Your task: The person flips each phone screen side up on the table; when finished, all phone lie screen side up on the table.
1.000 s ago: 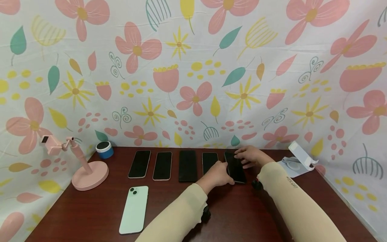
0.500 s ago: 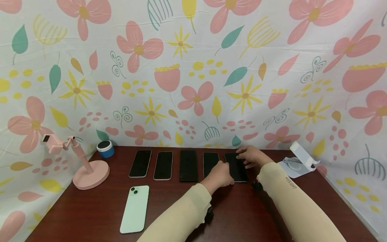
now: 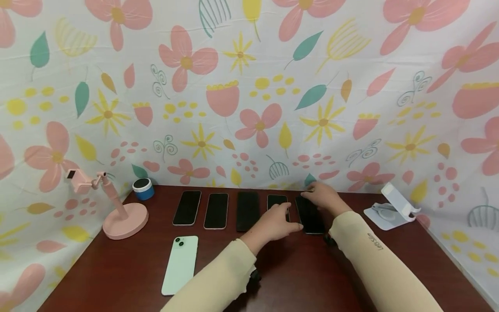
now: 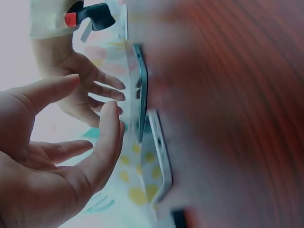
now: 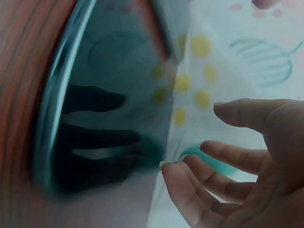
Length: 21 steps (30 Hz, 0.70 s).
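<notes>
The rightmost black-screened phone [image 3: 309,216] lies face up on the table, at the end of a row. Just above its far end is my right hand [image 3: 322,197]; the right wrist view shows loosely bent fingers mirrored in the phone's glossy screen [image 5: 109,114], with nothing held. To its left, my left hand [image 3: 274,222] hovers over the near part of a smaller phone [image 3: 277,200] and partly hides it. Thumb and fingers of the left hand [image 4: 61,156] are spread apart and grip nothing in the left wrist view.
Further left lie a wide black phone [image 3: 247,211] and two others, a phone [image 3: 216,211] and a phone [image 3: 187,208]. A mint-green phone [image 3: 180,265] rests camera side up in front. A pink stand [image 3: 125,221], a blue jar [image 3: 143,189] and a white folding stand [image 3: 391,210] flank the row.
The rightmost phone was straightened slightly under both hands. Since then my left hand has come off its near edge and moved left, fingers spreading; my right hand has drawn towards its far end.
</notes>
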Each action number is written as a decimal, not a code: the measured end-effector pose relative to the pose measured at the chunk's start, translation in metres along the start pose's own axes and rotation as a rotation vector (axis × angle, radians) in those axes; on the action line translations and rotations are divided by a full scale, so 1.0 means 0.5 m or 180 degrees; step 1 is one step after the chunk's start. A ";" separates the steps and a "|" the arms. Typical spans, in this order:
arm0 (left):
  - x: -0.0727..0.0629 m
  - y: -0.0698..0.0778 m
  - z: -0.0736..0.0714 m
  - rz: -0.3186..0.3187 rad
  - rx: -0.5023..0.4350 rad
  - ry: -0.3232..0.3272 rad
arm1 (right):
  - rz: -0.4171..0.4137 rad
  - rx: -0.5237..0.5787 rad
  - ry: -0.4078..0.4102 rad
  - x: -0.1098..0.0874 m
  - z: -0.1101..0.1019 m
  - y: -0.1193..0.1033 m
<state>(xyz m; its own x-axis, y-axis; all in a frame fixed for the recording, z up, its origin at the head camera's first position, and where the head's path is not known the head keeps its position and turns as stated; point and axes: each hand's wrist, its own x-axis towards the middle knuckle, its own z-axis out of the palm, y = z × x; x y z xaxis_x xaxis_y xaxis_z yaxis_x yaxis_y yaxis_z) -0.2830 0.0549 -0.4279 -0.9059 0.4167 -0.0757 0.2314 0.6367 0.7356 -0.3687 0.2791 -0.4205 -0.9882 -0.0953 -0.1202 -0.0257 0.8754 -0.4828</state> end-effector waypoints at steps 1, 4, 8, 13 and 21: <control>-0.008 -0.006 -0.011 0.0017 0.0067 0.0029 | -0.0030 0.0040 0.0020 0.000 0.004 -0.012; -0.031 -0.030 -0.046 0.0036 0.0158 0.0117 | -0.0172 0.0231 0.0046 -0.002 0.020 -0.051; -0.064 -0.070 -0.093 -0.0033 0.0239 0.0234 | -0.0421 0.0390 0.0094 -0.011 0.047 -0.105; -0.109 -0.120 -0.145 -0.0187 0.0238 0.0383 | -0.0644 0.0527 0.0058 -0.024 0.084 -0.175; -0.176 -0.170 -0.228 -0.0441 0.0323 0.0601 | -0.0828 0.0663 -0.0185 -0.049 0.139 -0.286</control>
<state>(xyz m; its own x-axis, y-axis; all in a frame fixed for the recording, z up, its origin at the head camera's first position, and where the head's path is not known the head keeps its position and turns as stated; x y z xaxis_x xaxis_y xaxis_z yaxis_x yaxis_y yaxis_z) -0.2636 -0.1099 -0.4068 -0.9794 0.1984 -0.0370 0.1262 0.7450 0.6550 -0.3305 0.1232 -0.4090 -0.9421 -0.3348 -0.0161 -0.2385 0.7032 -0.6698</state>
